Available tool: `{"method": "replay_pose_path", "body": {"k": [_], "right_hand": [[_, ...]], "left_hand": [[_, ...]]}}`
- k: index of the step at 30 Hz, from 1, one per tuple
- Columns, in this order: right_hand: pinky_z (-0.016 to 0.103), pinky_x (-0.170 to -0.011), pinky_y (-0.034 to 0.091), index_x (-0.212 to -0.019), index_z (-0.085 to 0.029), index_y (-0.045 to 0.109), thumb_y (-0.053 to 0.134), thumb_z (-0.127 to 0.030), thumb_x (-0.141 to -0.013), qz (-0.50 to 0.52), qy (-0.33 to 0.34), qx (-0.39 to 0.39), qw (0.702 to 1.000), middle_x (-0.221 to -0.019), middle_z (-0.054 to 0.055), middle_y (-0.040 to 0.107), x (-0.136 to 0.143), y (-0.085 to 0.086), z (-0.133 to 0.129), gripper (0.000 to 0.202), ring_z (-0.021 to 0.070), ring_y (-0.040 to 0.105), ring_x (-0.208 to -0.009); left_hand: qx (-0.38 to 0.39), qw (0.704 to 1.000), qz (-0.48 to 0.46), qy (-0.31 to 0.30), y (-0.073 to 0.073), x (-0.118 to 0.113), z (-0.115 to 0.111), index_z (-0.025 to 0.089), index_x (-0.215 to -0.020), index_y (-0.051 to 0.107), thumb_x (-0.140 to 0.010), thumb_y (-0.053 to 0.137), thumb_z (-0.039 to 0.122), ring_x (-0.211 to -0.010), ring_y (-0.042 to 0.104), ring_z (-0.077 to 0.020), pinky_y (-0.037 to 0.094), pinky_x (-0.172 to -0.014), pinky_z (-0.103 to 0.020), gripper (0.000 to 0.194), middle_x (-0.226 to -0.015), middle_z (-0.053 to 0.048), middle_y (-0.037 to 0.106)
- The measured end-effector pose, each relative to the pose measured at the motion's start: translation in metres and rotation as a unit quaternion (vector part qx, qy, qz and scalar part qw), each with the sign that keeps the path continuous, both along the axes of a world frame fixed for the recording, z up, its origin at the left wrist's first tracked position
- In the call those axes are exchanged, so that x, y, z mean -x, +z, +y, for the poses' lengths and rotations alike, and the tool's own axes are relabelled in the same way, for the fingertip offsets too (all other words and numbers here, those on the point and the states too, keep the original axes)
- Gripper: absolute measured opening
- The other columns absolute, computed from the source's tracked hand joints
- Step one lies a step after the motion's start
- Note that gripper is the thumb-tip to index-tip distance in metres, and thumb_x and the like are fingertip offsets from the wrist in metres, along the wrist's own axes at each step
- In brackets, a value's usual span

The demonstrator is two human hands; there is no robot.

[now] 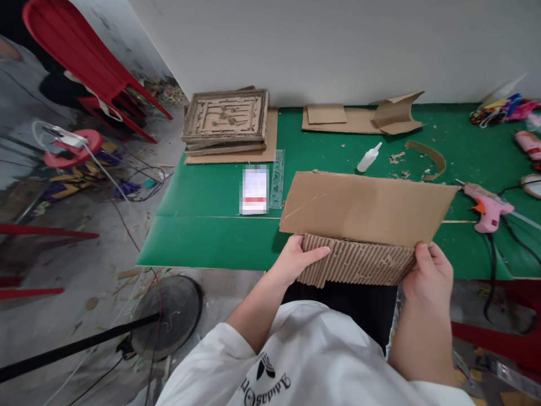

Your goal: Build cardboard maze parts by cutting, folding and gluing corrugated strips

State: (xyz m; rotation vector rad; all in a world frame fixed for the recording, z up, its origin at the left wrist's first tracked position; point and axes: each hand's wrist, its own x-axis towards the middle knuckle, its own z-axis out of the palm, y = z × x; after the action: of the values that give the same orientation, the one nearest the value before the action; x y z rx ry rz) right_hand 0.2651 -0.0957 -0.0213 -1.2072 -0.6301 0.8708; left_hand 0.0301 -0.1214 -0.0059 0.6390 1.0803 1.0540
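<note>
A brown cardboard sheet [367,206] lies over the front part of the green table. Against its near edge is a corrugated cardboard piece [359,262] with exposed ridges and a notch at its lower left. My left hand [298,259] grips the left end of the corrugated piece, thumb on top and fingers hidden beneath. At the right end, my right hand [429,270] pinches the corrugated piece close to the sheet's near right corner.
Stacked cardboard frames [226,121], a phone [254,190] and a clear ruler [277,179] are on the table [203,237] at left. Behind the sheet stand a glue bottle [369,158] and cardboard scraps [359,119]. A pink glue gun [488,208] lies right.
</note>
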Motion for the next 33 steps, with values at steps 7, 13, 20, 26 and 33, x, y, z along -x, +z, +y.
{"method": "replay_pose_path", "body": {"k": [7, 13, 20, 26, 33], "right_hand": [[0.023, -0.060, 0.049, -0.066, -0.017, 0.064, 0.085, -0.042, -0.050, -0.003, -0.007, 0.010, 1.000, -0.065, -0.003, 0.067, -0.0024, -0.0005, -0.0005, 0.037, 0.0088, 0.059, -0.060], [0.024, -0.062, 0.050, -0.068, -0.017, 0.064, 0.085, -0.042, -0.050, -0.010, -0.009, 0.004, 1.000, -0.067, -0.003, 0.067, -0.0042, -0.0012, -0.0012, 0.037, 0.0092, 0.060, -0.062], [0.024, -0.063, 0.051, -0.068, -0.017, 0.066, 0.084, -0.040, -0.050, 0.004, 0.005, 0.007, 1.000, -0.069, -0.002, 0.069, -0.0051, -0.0005, -0.0021, 0.034, 0.0105, 0.062, -0.064], [0.026, -0.063, 0.051, -0.072, -0.017, 0.068, 0.084, -0.035, -0.050, 0.000, 0.004, 0.012, 1.000, -0.070, -0.002, 0.070, -0.0072, -0.0015, -0.0022, 0.033, 0.0114, 0.062, -0.064], [0.028, -0.067, 0.052, -0.082, -0.016, 0.069, 0.083, -0.031, -0.053, -0.007, 0.008, 0.020, 1.000, -0.074, -0.001, 0.070, -0.0087, -0.0009, -0.0046, 0.036, 0.0117, 0.063, -0.066]], "left_hand": [[-0.007, 1.000, -0.008, 0.007, 0.0006, -0.0015, -0.0016, 0.014, -0.099, 0.068, -0.061, 0.081, 0.038, -0.101, 0.066, -0.0257, 0.050, -0.091, -0.039, 0.047, -0.105, -0.010, 0.072], [-0.008, 1.000, -0.027, 0.005, 0.0018, -0.0024, -0.0018, 0.013, -0.100, 0.068, -0.061, 0.081, 0.037, -0.101, 0.066, -0.0260, 0.050, -0.092, -0.039, 0.048, -0.104, -0.010, 0.072], [0.008, 1.000, -0.030, 0.003, 0.0025, -0.0020, -0.0021, 0.013, -0.098, 0.068, -0.059, 0.082, 0.039, -0.100, 0.066, -0.0259, 0.050, -0.091, -0.039, 0.049, -0.102, -0.010, 0.073], [0.002, 1.000, -0.024, -0.004, 0.0015, -0.0015, -0.0020, 0.014, -0.097, 0.069, -0.060, 0.082, 0.039, -0.099, 0.067, -0.0255, 0.050, -0.091, -0.039, 0.046, -0.100, -0.010, 0.073], [-0.002, 1.000, -0.020, 0.002, 0.0027, -0.0024, -0.0029, 0.015, -0.097, 0.069, -0.062, 0.080, 0.035, -0.096, 0.067, -0.0238, 0.051, -0.089, -0.037, 0.042, -0.100, -0.008, 0.073]]}}
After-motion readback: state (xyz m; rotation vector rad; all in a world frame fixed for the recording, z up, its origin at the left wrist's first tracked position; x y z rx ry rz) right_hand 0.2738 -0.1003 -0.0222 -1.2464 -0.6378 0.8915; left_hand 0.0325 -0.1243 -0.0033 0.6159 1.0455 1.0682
